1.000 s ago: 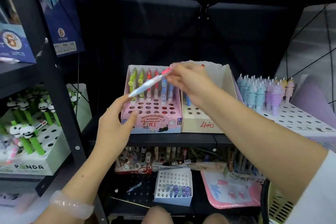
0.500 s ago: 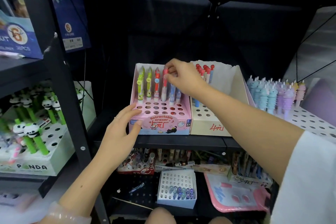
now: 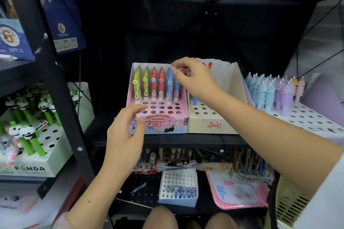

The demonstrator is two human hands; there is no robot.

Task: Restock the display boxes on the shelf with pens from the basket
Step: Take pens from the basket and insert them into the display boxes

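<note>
A pink display box [image 3: 163,123] marked "Retractable eraser" stands on the middle shelf. Its back row holds two green pens [image 3: 137,85], two red pens [image 3: 161,83] and blue pens [image 3: 169,87]. My right hand [image 3: 193,80] hovers over the box's back right corner, thumb and forefinger loosely curled just above the blue pens and holding nothing. My left hand [image 3: 124,135] is at the box's front left corner, its thumb touching the label and its fingers relaxed over the empty holes. A slice of the yellow basket [image 3: 290,201] shows at the bottom right.
A cream box [image 3: 210,122] marked in red stands right of the pink one, then a white tray of pastel pens [image 3: 270,91]. Panda pens [image 3: 31,135] fill the left shelf. Below are a small white box [image 3: 178,188], a pink tray [image 3: 236,191] and more boxes. A black post [image 3: 61,98] stands left.
My right hand carried a red-tipped pen to the pink box, stood it in the back row and let go, then shifted right above the blue pens. My left hand stayed at the box's front corner.
</note>
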